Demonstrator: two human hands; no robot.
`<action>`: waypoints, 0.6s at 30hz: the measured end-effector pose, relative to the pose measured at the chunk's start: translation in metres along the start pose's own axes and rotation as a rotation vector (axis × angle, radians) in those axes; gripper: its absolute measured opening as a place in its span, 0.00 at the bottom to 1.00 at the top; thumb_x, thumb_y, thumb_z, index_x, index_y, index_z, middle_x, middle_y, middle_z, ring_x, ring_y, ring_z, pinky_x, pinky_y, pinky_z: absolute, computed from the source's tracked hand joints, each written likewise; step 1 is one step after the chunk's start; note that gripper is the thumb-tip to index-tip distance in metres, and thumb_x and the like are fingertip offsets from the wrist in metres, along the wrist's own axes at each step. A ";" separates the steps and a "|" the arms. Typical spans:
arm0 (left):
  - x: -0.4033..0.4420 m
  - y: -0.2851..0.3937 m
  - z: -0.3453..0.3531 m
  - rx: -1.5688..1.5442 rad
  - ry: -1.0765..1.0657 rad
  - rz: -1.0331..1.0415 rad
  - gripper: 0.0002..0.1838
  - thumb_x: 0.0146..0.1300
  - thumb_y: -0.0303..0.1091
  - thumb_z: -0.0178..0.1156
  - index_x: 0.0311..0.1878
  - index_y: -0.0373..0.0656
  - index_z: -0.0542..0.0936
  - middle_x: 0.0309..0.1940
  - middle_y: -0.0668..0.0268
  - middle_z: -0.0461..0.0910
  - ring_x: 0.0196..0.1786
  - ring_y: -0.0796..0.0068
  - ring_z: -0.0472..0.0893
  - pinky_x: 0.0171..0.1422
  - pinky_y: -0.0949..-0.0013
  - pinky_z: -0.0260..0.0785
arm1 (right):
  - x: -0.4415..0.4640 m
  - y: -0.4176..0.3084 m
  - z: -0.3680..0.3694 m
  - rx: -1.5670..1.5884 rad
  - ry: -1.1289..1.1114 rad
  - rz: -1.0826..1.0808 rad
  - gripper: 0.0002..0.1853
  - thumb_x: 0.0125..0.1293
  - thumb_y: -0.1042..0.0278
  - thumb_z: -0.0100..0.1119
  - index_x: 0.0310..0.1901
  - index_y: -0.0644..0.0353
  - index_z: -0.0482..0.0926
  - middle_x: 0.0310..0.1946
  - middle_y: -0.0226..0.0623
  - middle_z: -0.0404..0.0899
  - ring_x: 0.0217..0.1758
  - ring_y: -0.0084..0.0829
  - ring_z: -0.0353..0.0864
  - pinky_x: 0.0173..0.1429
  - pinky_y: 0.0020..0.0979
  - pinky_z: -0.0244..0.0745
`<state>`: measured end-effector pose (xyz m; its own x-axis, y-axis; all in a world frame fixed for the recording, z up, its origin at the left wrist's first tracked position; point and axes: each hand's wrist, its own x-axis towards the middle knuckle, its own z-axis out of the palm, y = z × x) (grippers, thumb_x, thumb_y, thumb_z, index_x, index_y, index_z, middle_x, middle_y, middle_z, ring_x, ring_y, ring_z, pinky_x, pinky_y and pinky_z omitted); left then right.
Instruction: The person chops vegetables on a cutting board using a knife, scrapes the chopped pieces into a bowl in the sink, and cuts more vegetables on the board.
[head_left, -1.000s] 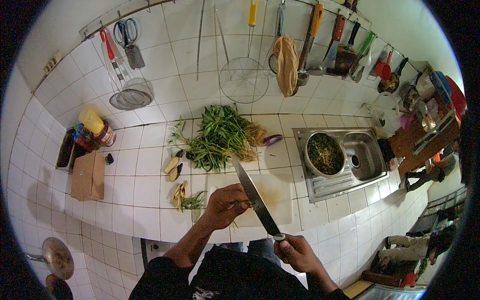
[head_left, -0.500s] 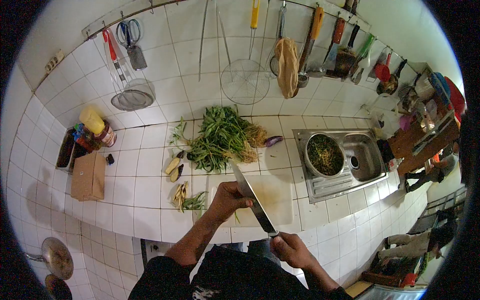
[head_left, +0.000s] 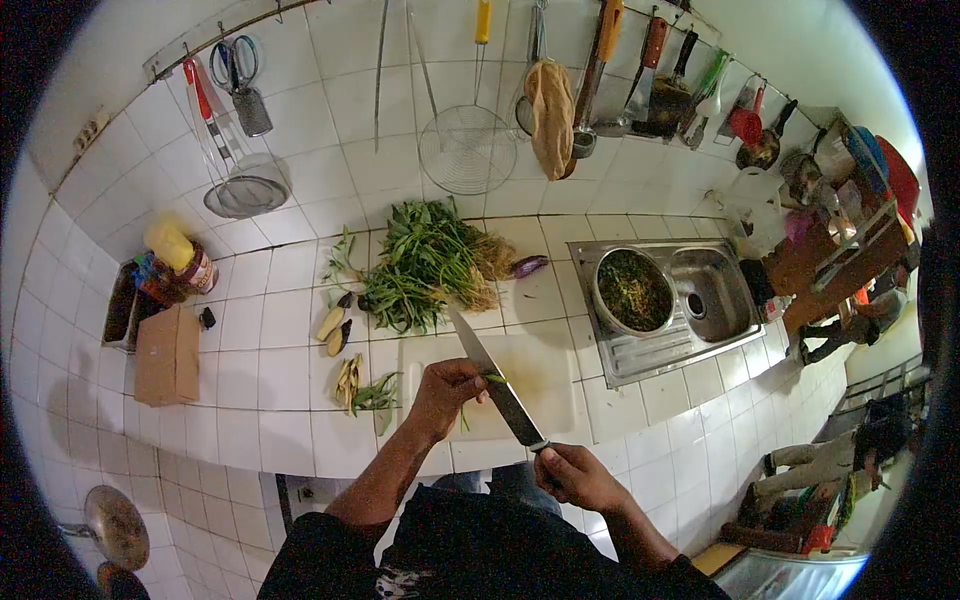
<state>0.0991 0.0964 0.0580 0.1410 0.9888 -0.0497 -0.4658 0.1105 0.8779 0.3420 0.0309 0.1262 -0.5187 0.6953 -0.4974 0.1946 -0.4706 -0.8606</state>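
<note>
My right hand (head_left: 578,475) is wrapped round the handle of a large knife (head_left: 516,412), its long blade slanting up and left over the white cutting board (head_left: 545,370). At the blade's side, my left hand (head_left: 447,393) pinches a short green stem (head_left: 494,379), whose tip shows against the metal. Below those fingers another bit of green (head_left: 464,420) shows; I cannot tell whether it is the same stem. Behind the board lies a heap of leafy greens (head_left: 420,265) with pale roots. Cut yellowish stalks (head_left: 348,383) and loose leaves (head_left: 376,393) lie left of the board.
Small eggplants (head_left: 333,325) lie on the tiled counter, and a purple one (head_left: 529,266) is beside the roots. A bowl of chopped greens (head_left: 634,290) stands on the sink's drainboard (head_left: 640,366). At left is a cardboard box (head_left: 168,355). Utensils hang on the wall. People are at far right.
A green stem now shows at my left fingertips beside the blade, where the thumb lay along the knife before. My view has shifted slightly. The right hand keeps its grip on the knife.
</note>
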 end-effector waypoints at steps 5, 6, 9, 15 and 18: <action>-0.006 -0.013 0.005 -0.080 0.037 0.005 0.10 0.61 0.35 0.69 0.29 0.40 0.80 0.28 0.66 0.80 0.32 0.74 0.78 0.42 0.69 0.72 | 0.006 0.011 -0.016 -0.056 -0.055 0.083 0.23 0.77 0.46 0.43 0.34 0.59 0.72 0.21 0.26 0.67 0.20 0.18 0.62 0.23 0.22 0.59; -0.006 -0.014 0.009 -0.009 0.065 0.039 0.14 0.61 0.40 0.68 0.29 0.40 0.80 0.26 0.66 0.79 0.32 0.73 0.79 0.40 0.69 0.73 | 0.007 0.015 -0.020 -0.058 -0.063 0.085 0.23 0.77 0.46 0.43 0.34 0.59 0.72 0.21 0.26 0.67 0.20 0.18 0.62 0.23 0.22 0.59; -0.010 -0.014 0.021 0.094 0.135 0.025 0.18 0.61 0.47 0.67 0.30 0.40 0.79 0.25 0.66 0.79 0.31 0.73 0.80 0.40 0.69 0.73 | 0.007 0.016 -0.030 -0.001 -0.091 0.102 0.23 0.76 0.45 0.46 0.36 0.60 0.73 0.23 0.23 0.67 0.26 0.17 0.62 0.29 0.26 0.60; -0.008 -0.008 0.047 -0.002 0.140 -0.071 0.16 0.63 0.45 0.66 0.34 0.39 0.80 0.32 0.64 0.82 0.36 0.72 0.80 0.46 0.67 0.72 | 0.001 0.012 -0.060 -0.012 -0.127 0.100 0.24 0.77 0.44 0.45 0.35 0.59 0.73 0.23 0.23 0.67 0.26 0.18 0.62 0.29 0.26 0.59; -0.005 -0.030 0.045 0.008 0.104 -0.001 0.14 0.64 0.41 0.66 0.36 0.37 0.82 0.36 0.64 0.82 0.38 0.72 0.79 0.49 0.65 0.72 | 0.000 0.019 -0.070 -0.010 -0.145 0.030 0.24 0.77 0.45 0.43 0.35 0.60 0.74 0.23 0.25 0.69 0.24 0.17 0.64 0.26 0.23 0.59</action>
<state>0.1516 0.0840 0.0528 0.0498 0.9938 -0.0999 -0.4586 0.1116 0.8816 0.4038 0.0601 0.1022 -0.6273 0.5950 -0.5024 0.2195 -0.4839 -0.8471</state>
